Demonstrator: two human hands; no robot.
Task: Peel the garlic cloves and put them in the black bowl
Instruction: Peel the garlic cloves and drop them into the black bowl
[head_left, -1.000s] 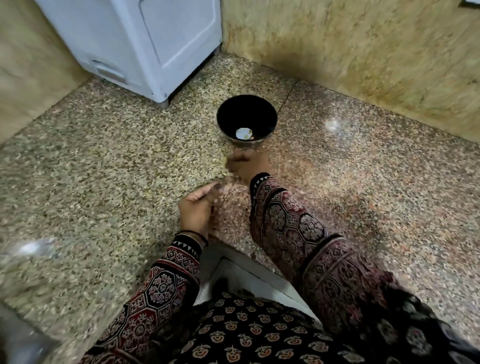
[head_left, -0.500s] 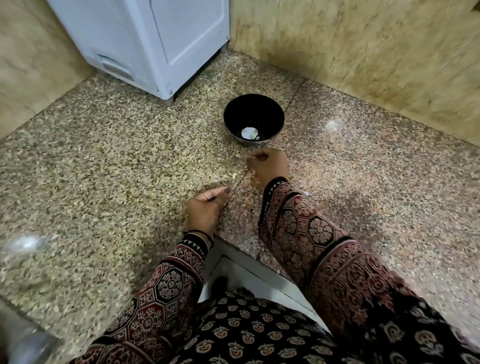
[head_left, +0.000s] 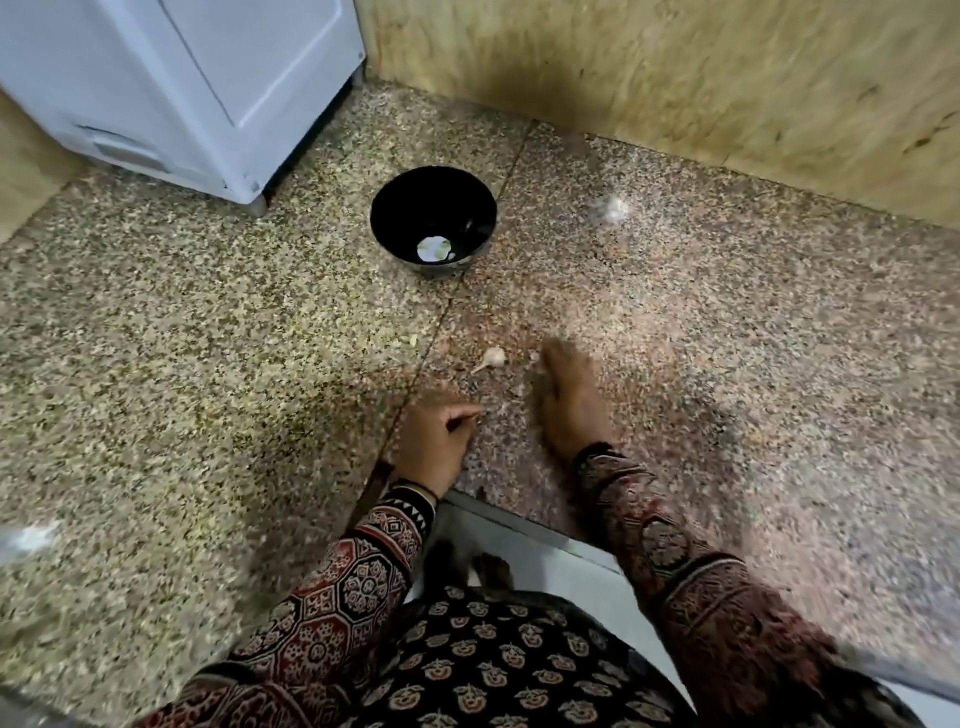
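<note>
Right hand has drawn back beside garlic clove, apparently flat.

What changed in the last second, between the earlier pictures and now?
The right hand drew back from the black bowl toward the person and now lies blurred on the speckled surface, fingers stretched out. A garlic clove now shows just left of its fingertips. The left hand stayed low, fingers curled; the bowl and the white piece inside it stayed put.
</note>
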